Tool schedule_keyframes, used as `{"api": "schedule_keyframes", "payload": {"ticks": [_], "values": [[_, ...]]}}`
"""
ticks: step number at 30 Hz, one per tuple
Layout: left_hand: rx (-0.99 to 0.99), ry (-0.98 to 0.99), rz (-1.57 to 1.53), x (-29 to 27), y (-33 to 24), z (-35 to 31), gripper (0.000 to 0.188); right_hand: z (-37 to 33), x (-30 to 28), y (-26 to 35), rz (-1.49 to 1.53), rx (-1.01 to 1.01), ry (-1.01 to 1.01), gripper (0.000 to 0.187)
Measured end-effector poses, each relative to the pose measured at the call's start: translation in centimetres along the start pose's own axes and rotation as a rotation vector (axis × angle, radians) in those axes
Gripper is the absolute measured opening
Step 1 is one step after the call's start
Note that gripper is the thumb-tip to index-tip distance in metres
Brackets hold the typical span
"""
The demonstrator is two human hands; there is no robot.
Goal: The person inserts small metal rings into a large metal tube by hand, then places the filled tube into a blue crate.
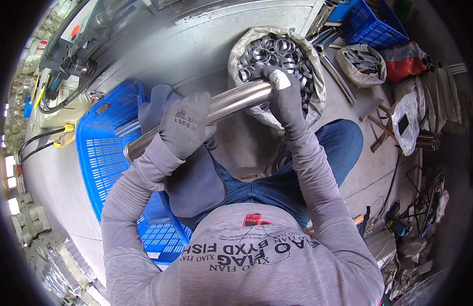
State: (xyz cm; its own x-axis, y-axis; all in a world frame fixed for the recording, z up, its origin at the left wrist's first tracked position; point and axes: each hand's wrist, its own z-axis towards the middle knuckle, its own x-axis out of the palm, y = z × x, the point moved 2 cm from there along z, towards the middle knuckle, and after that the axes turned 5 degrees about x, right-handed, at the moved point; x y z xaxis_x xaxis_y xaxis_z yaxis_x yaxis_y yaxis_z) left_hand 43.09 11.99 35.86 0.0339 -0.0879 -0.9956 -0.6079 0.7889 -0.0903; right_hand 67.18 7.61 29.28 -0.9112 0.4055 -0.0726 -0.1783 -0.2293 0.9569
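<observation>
The left hand [186, 123] wrapped the shiny tube [237, 102] near its middle. The right hand [286, 102] clasped its upper end.

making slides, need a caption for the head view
Gloved left hand grips a shiny metal tube, gloved right hand at its end, near a sack of metal rings.

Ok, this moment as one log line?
left hand: gripping metal tube | right hand: curled at tube's far end | metal rings: in sack ahead | blue basket: at person's left
</observation>
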Motion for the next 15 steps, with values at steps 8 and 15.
{"api": "schedule_keyframes", "payload": {"ticks": [8, 15], "values": [[0.117, -0.062, -0.156, -0.6, 1.7, -1.0, 0.056, 1.6, -2.9, -3.9, 0.123, 0.302, -0.04, 0.038], [0.011, -0.077, -0.166, -2.3, 2.3, -2.5, 0.062, -0.5, -9.4, -18.6, -1.343, 0.718, 0.113, 0.05]]}}
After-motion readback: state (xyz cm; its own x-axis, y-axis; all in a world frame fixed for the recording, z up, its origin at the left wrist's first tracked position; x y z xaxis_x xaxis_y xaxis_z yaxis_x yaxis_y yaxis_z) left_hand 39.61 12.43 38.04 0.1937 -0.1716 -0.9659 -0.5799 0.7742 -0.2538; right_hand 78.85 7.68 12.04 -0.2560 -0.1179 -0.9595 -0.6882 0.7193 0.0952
